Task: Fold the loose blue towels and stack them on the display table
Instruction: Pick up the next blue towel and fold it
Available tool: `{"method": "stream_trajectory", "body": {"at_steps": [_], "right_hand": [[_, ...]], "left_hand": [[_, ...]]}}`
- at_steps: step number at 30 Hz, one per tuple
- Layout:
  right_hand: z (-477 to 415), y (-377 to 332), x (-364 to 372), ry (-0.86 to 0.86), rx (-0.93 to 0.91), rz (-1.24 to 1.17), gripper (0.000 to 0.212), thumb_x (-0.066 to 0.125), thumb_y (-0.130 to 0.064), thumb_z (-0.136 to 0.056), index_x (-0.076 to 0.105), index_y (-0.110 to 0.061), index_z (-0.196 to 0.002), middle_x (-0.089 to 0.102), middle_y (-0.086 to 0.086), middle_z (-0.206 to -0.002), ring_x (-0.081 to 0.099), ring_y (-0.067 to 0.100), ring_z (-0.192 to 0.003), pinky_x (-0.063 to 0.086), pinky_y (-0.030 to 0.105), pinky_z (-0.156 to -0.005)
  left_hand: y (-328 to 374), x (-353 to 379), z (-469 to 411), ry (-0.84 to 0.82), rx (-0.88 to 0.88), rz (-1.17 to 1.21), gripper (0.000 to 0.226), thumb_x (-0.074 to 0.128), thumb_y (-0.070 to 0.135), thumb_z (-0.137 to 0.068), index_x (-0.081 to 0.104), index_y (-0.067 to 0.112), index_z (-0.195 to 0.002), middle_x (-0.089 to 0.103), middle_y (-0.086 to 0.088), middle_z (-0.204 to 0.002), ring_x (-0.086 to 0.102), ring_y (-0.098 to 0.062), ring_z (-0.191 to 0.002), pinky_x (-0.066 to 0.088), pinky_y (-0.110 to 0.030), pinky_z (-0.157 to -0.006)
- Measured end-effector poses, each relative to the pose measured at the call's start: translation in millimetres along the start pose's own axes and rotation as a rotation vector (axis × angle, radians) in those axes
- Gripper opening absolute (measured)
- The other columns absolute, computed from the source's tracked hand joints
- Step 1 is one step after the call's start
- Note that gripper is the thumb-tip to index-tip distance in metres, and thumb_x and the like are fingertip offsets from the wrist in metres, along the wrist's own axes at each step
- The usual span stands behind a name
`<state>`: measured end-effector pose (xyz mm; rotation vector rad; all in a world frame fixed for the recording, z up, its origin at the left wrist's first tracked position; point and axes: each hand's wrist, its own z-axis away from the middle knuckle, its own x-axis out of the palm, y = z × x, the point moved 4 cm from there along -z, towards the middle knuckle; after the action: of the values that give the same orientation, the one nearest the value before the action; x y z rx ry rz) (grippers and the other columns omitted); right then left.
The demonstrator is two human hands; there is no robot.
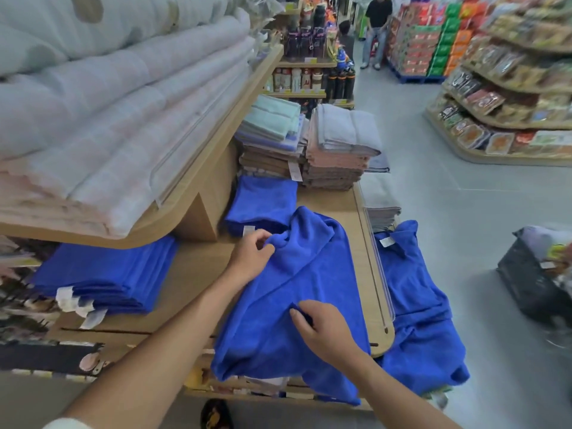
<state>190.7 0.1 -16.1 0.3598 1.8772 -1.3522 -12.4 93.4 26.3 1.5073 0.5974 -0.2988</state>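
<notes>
Head: two hands (252,253), perhaps four blue towels (297,292).

Above you, pale quilted bedding (117,97) is lying piled on the curved wooden upper shelf (198,187). Stacks of folded grey, pink and brown towels (337,150) are sitting further back, packaged snacks are filling the tiered shelves (507,97) on your right, and a black bag (532,283) is resting on the grey floor.

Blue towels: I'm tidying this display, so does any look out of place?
Yes. One loose blue towel hangs crumpled off the display table's right edge, unlike the folded blue stack on the left.
</notes>
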Motion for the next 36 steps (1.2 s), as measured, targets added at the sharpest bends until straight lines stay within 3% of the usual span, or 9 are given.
{"method": "stream_trajectory", "body": {"at_steps": [5,8,11,15,20,24,28,32,36], "right_hand": [[2.7,1.3,1.6,-0.008,-0.027,0.007,0.042,0.046,-0.044,-0.099,0.037,-0.018,-0.066,0.044,0.001,-0.058,0.046,0.023,-0.058,0.028,0.033,-0.05],[2.5,-0.1,1.5,0.006,-0.053,0.015,0.043,0.047,-0.042,-0.097,0.032,-0.019,-0.065,0.04,-0.001,-0.057,0.041,0.02,-0.055,0.024,0.029,-0.05],[2.0,-0.4,2.0,0.005,-0.07,0.011,0.042,0.048,-0.041,-0.097,0.032,-0.019,-0.065,0.041,0.0,-0.058,0.041,0.019,-0.054,0.022,0.027,-0.05],[1.6,-0.5,3.5,0.006,-0.078,0.007,0.042,0.049,-0.041,-0.097,0.035,-0.018,-0.065,0.044,0.0,-0.058,0.043,0.019,-0.055,0.024,0.028,-0.05],[2.6,-1.2,2.2,0.013,-0.079,-0.015,0.043,0.05,-0.042,-0.097,0.031,-0.022,-0.064,0.044,-0.001,-0.06,0.043,0.019,-0.055,0.023,0.024,-0.05],[2.5,-2.3,0.6,0.023,-0.067,-0.043,0.044,0.054,-0.043,-0.096,0.032,-0.022,-0.064,0.04,-0.003,-0.056,0.043,0.019,-0.056,0.023,0.024,-0.05],[2.8,-4.5,-5.6,0.017,-0.02,-0.168,0.04,0.062,-0.039,-0.095,0.039,-0.026,-0.065,0.041,-0.007,-0.056,0.038,0.011,-0.054,0.028,0.027,-0.054],[3.7,-21.7,-20.5,-0.148,-0.008,-0.435,0.041,0.063,-0.026,-0.101,0.046,-0.032,-0.064,0.035,-0.013,-0.061,0.031,0.004,-0.06,0.026,0.025,-0.059],[4.0,-64.3,-50.4,-0.262,-0.141,-0.468,0.035,0.053,-0.032,-0.106,0.053,-0.008,-0.079,0.037,-0.001,-0.069,0.033,0.017,-0.064,0.031,0.03,-0.061]], "left_hand": [[-0.2,-53.3,68.5,0.232,0.227,-0.093,0.028,0.043,0.016,-0.076,0.059,0.03,-0.095,0.063,0.019,-0.092,0.059,-0.001,-0.081,0.042,-0.012,-0.07],[-23.2,-64.5,97.2,0.055,0.231,-0.392,0.027,0.047,0.013,-0.068,0.063,0.031,-0.081,0.061,0.02,-0.084,0.057,-0.004,-0.083,0.046,-0.026,-0.073],[-38.5,-67.0,105.2,-0.1,0.097,-0.419,0.018,0.05,0.03,-0.07,0.065,0.035,-0.077,0.066,0.022,-0.085,0.06,-0.006,-0.087,0.05,-0.031,-0.078],[-41.6,-65.5,84.6,0.1,-0.07,-0.424,0.029,0.043,0.057,-0.085,0.056,0.032,-0.078,0.064,0.017,-0.076,0.062,-0.008,-0.075,0.046,-0.032,-0.062],[-58.4,-60.3,52.0,-0.164,-0.416,-0.556,0.041,0.062,0.06,-0.082,0.06,0.029,-0.108,0.056,0.008,-0.114,0.062,-0.022,-0.108,0.05,-0.036,-0.091],[-49.2,-55.1,43.8,-0.196,-0.337,-0.284,0.02,0.075,0.029,-0.087,0.065,0.018,-0.074,0.068,0.0,-0.079,0.062,-0.018,-0.076,0.05,-0.035,-0.074],[-11.5,-61.1,49.1,-0.146,-0.304,0.329,0.022,0.074,0.014,-0.09,0.064,0.019,-0.071,0.062,-0.001,-0.07,0.058,-0.013,-0.068,0.049,-0.025,-0.063],[28.4,-64.5,61.2,-0.166,-0.295,0.687,0.01,0.067,0.006,-0.093,0.07,0.009,-0.102,0.07,-0.01,-0.093,0.065,-0.019,-0.08,0.05,-0.03,-0.068],[57.0,-65.4,75.1,-0.17,-0.217,0.642,0.027,0.06,0.012,-0.099,0.066,-0.004,-0.12,0.069,-0.017,-0.105,0.062,-0.027,-0.094,0.048,-0.034,-0.077]]}}
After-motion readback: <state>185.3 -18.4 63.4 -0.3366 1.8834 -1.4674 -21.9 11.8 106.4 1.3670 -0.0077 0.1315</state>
